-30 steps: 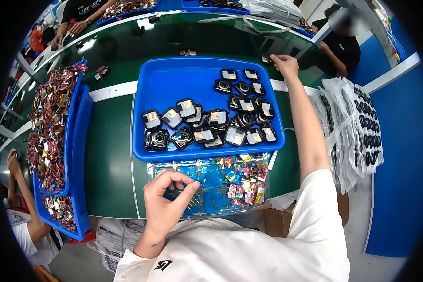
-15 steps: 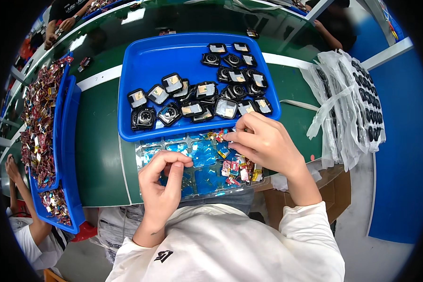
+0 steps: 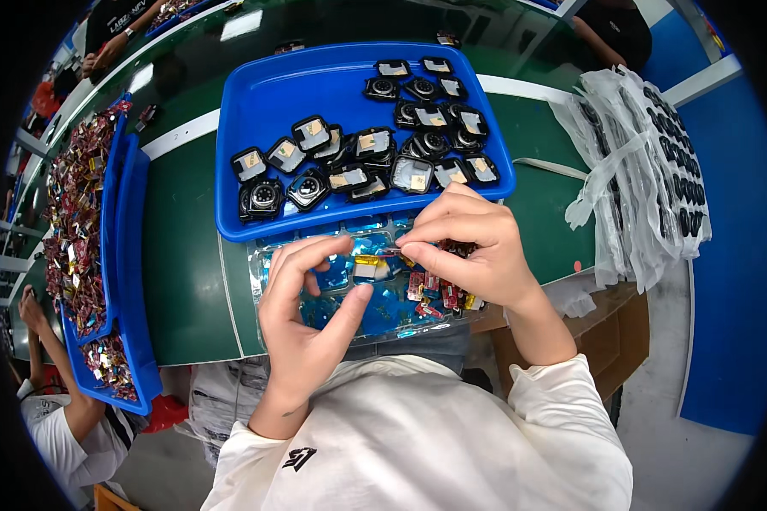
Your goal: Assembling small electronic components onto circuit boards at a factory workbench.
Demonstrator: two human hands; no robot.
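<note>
**Two hands pinch a small part over a clear tray**

A green tabletop carries a large blue tray of black square components. Just in front of it lies a clear plastic tray of small colourful parts. Above this tray, the left hand and right hand meet, fingers closed in pinches on a small yellow part between them.

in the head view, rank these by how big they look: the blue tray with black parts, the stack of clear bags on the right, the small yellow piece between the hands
1. blue tray
2. stack of clear bags, clearly smaller in the picture, though fisheye bending near the rim may distort it
3. small yellow piece, by far the smallest, pinched between left hand and right hand
</note>
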